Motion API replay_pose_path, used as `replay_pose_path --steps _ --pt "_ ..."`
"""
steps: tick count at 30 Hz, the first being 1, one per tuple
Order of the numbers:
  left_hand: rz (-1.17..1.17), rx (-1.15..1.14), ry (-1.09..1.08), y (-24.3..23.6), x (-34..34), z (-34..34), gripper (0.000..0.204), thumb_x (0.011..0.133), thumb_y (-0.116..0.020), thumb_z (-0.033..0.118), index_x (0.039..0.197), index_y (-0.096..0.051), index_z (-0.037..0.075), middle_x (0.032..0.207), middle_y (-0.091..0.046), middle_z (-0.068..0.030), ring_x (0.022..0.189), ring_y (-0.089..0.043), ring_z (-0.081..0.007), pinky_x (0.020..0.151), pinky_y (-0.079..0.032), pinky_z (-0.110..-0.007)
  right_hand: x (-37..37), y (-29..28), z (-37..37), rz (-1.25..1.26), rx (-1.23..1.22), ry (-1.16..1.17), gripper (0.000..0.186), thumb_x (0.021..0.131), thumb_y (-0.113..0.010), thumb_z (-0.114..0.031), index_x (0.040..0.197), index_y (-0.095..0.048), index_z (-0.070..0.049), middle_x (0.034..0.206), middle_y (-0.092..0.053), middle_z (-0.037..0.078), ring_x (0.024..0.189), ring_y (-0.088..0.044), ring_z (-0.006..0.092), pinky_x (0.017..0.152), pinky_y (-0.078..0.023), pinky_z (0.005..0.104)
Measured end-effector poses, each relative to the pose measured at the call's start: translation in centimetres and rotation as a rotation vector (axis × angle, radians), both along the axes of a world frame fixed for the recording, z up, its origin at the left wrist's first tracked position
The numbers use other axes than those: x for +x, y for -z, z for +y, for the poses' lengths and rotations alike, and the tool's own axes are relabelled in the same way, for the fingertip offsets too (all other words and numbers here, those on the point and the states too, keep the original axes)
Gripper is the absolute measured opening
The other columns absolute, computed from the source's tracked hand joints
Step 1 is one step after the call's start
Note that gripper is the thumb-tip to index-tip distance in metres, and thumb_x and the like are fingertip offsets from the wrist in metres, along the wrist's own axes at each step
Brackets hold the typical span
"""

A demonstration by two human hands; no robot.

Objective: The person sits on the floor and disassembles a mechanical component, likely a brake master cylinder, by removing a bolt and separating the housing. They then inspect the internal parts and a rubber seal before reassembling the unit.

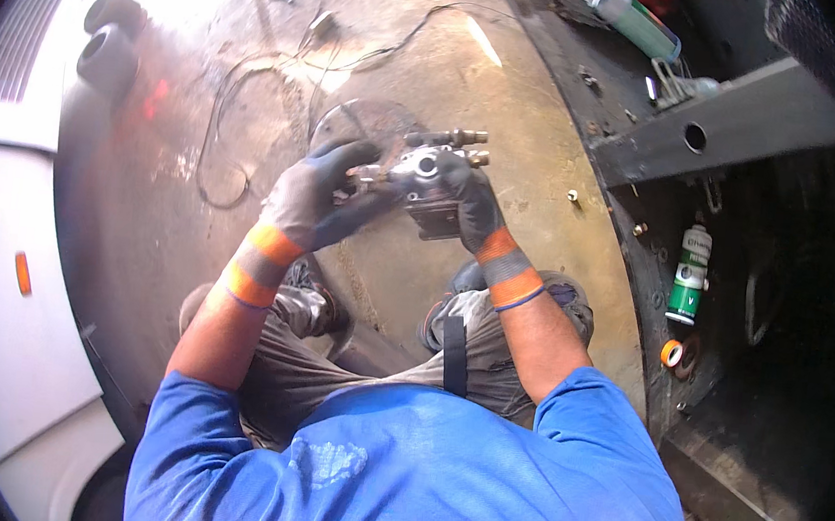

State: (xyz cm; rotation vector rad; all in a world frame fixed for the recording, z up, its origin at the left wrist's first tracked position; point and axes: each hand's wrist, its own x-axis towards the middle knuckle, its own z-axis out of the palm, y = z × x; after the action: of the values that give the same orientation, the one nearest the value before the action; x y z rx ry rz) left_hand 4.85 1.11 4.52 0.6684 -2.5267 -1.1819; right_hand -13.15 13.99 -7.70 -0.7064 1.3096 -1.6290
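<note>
Blue shirt [487,478] spreads nearest; over the concrete floor [548,263], left of its right edge, my right hand [480,206] has fingers closed on a ported metal housing [426,177]; my left hand [308,193] half-curls at its left end, grip too blurred to tell.

We look out from a wide fisheye lens worn at head height, the left one of a side-by-side pair, and our view is upright, facing steeply down. The blue T-shirt [488,468] looms nearest to us at 6 o'clock. Farther from the lens we find the gloved left hand [305,194] toward 10 o'clock and the gloved right hand [476,206] toward 1 o'clock. Behind them, our view slants across the concrete floor [539,152] toward 12 o'clock, taking in a white vehicle panel [12,242] at 9 o'clock, its edges bowed, and a dark steel beam [772,124] at 2 o'clock.
</note>
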Motion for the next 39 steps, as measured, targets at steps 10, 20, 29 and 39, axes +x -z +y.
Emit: replay_pose_path --steps 10,20,29,39 --pt "0.012 -0.055 0.050 2.4 2.2 0.4 0.062 0.078 -0.077 0.028 0.128 -0.052 0.002 0.118 -0.061 -0.0236 0.101 -0.064 -0.0403 0.083 -0.053 -0.044 3.9 -6.1 -1.1 -0.170 0.229 -0.180 0.052 0.094 -0.054 -0.055 0.113 -0.060 -0.007 0.090 -0.065 0.002 0.076 -0.065 0.0089 0.060 -0.055 0.0249" --pt "0.079 -0.037 -0.061 2.2 2.3 0.4 0.055 0.077 -0.077 0.029 0.122 -0.057 0.005 0.107 -0.066 -0.0203 0.096 -0.066 -0.0392 0.080 -0.054 -0.043 3.9 -5.5 -1.4 -0.272 0.116 -0.223 0.069 0.093 -0.045 -0.066 0.128 -0.054 -0.007 0.108 -0.068 0.008 0.087 -0.069 0.0148 0.074 -0.059 0.0292" --pt "0.127 0.807 -0.224 -0.2 1.4 -0.7 0.035 0.092 -0.063 0.027 0.113 -0.064 -0.001 0.088 -0.067 -0.0039 0.075 -0.063 -0.0105 0.064 -0.050 -0.027 3.1 -4.9 -1.2 -0.275 0.008 -0.224 0.082 0.093 -0.032 -0.074 0.133 -0.048 -0.004 0.124 -0.061 0.010 0.109 -0.063 0.0187 0.090 -0.055 0.0337" --pt "0.434 1.257 -0.074 5.0 2.8 -3.2 0.048 0.076 -0.065 0.002 0.123 -0.056 0.001 0.111 -0.064 -0.0152 0.088 -0.067 -0.0254 0.072 -0.054 -0.035 3.4 -6.1 -0.9 -0.272 -0.033 -0.181 0.064 0.099 -0.039 -0.059 0.132 -0.051 -0.005 0.119 -0.064 0.009 0.103 -0.065 0.0160 0.087 -0.056 0.0314"
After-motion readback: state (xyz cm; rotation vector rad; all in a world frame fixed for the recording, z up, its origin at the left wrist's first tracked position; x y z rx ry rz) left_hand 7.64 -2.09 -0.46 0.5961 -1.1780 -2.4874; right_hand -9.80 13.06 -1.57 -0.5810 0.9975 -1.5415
